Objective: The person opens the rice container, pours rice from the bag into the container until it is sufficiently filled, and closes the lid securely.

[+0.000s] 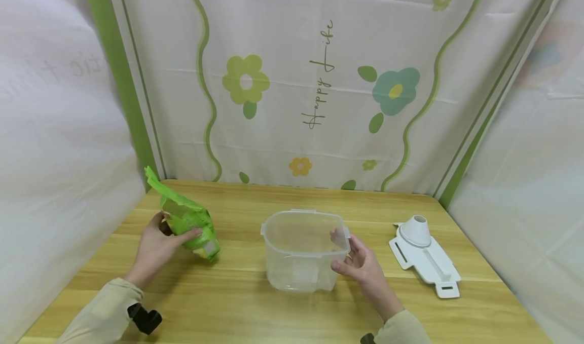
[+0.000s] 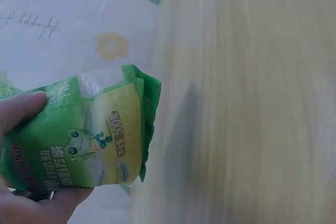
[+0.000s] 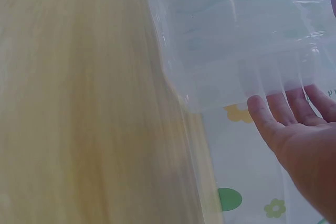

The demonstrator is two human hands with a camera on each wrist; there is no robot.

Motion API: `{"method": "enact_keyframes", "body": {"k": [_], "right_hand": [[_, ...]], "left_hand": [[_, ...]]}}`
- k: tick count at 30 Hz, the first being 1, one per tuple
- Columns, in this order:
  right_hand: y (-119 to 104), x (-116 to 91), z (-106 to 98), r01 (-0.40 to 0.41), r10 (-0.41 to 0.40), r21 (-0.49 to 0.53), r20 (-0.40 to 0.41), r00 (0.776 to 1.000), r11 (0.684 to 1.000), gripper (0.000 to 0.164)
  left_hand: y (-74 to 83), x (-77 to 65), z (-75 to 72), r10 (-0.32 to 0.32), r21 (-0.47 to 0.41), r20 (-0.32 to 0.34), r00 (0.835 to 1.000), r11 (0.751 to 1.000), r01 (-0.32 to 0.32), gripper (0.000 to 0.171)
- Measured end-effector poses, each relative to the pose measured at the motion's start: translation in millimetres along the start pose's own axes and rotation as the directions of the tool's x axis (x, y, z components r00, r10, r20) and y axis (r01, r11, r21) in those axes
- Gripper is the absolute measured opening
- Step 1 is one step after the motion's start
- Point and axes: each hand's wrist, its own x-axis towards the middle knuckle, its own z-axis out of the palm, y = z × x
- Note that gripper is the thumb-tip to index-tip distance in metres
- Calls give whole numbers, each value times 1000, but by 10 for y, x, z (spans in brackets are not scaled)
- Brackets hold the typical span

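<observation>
On the left, my left hand (image 1: 157,245) grips a green plastic bag (image 1: 184,217), thumb on the near side. Its twisted top points up and to the left. A cartoon frog and a 500-gram marking show on the packet (image 2: 79,135) in the left wrist view. In the middle stands a clear plastic container (image 1: 301,270), upright and open at the top. My right hand (image 1: 365,268) holds its right side, thumb toward me and fingers round the far side. In the right wrist view, fingertips (image 3: 257,106) press against the container's wall (image 3: 220,72).
A white flat lid-like piece (image 1: 431,263) with slotted tabs and a raised cone (image 1: 416,230) lies on the right of the wooden table (image 1: 219,308). A flower-printed curtain (image 1: 283,131) hangs behind the table, with white fabric walls at both sides.
</observation>
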Motion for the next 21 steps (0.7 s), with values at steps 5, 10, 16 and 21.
{"method": "enact_keyframes", "body": {"k": [5, 10, 16, 21], "right_hand": [[-2, -2, -6, -4, 4, 7, 2, 1000, 1000, 74], [0, 0, -10, -2, 2, 8, 1, 1000, 1000, 74], [5, 0, -6, -10, 10, 13, -1, 1000, 1000, 74], [2, 0, 1, -12, 12, 20, 0, 1000, 1000, 74]], "left_hand": [[159, -26, 19, 44, -4, 16, 999, 999, -44, 87], [312, -65, 55, 83, -20, 46, 995, 996, -82, 82], [485, -103, 109, 122, -52, 62, 991, 991, -119, 80], [638, -123, 122, 161, -54, 69, 984, 986, -158, 78]]}}
